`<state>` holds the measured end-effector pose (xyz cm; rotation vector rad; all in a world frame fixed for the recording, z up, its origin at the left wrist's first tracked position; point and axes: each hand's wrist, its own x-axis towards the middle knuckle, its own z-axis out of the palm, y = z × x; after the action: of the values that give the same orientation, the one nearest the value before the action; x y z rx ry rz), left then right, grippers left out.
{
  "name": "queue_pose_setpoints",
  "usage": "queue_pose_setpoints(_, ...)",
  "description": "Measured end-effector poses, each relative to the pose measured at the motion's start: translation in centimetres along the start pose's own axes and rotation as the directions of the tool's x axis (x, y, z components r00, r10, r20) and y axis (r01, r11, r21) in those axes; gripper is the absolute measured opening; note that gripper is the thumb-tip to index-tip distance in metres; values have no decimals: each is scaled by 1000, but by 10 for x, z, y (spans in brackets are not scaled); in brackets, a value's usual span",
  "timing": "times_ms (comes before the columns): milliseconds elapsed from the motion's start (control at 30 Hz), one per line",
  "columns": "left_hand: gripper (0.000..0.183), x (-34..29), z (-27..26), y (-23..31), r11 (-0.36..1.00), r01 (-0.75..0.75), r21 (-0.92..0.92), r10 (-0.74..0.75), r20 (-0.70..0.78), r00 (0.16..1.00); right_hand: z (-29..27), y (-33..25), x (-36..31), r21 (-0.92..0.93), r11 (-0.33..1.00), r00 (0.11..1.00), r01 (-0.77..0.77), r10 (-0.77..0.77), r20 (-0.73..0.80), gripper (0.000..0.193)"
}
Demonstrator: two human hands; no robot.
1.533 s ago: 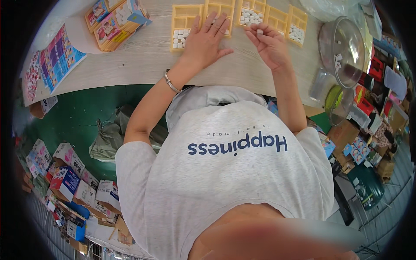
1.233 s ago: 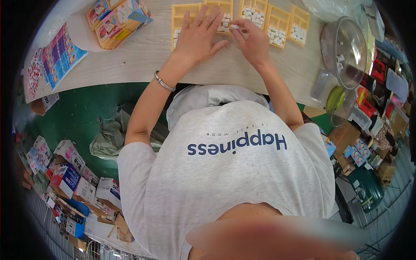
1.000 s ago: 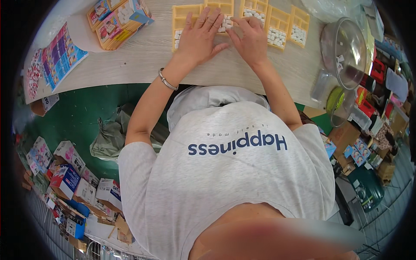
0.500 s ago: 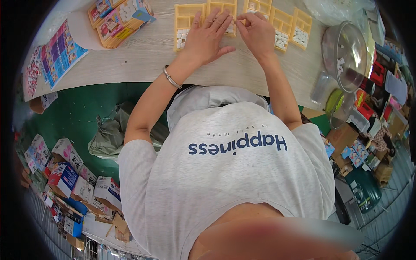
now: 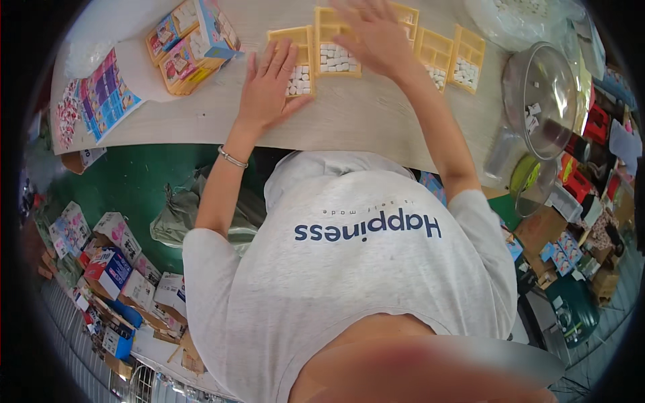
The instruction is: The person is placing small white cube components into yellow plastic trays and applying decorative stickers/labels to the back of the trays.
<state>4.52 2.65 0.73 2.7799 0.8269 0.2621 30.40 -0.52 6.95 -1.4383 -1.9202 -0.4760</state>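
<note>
A pale wooden table [image 5: 201, 121] holds a row of yellow trays [image 5: 437, 50] filled with small white blocks. My left hand [image 5: 269, 84] lies flat, fingers spread, touching the leftmost tray [image 5: 299, 74]. My right hand [image 5: 373, 33] hovers open above the next tray [image 5: 336, 57], gripping nothing.

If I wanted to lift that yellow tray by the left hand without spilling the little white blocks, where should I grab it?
Probably by its two long side walls, coming straight down from above and keeping it level. The yellow tray lies flat on the table with an open top and loose white blocks inside. The left hand covers its left edge, and a neighbouring tray crowds the right.
</note>
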Motion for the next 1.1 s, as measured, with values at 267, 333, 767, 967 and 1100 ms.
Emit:
queue_pose_setpoints(267,93,35,-4,-12,999,30,18,-30,-18,999,30,22,-47,-38,995,746,-94,96,659,61)
queue_pose_setpoints(333,94,46,-10,-6,1000,7,23,-6,-6,1000,21,23,-48,20,995,707,-102,59,704,61)
queue_pose_setpoints(767,101,91,0,27,997,73,27,-75,86,993,14,186,90,-88,896,793,-436,428,434,42)
queue_pose_setpoints(967,99,88,1,39,997,62,-50,-58,67,996,119,252,73,-557,758,892,-338,447,67,37)
queue_pose_setpoints(1100,93,80,0,38,982,68,-174,-65,23,998,121,222,107,-435,857,834,-276,438,334,36)
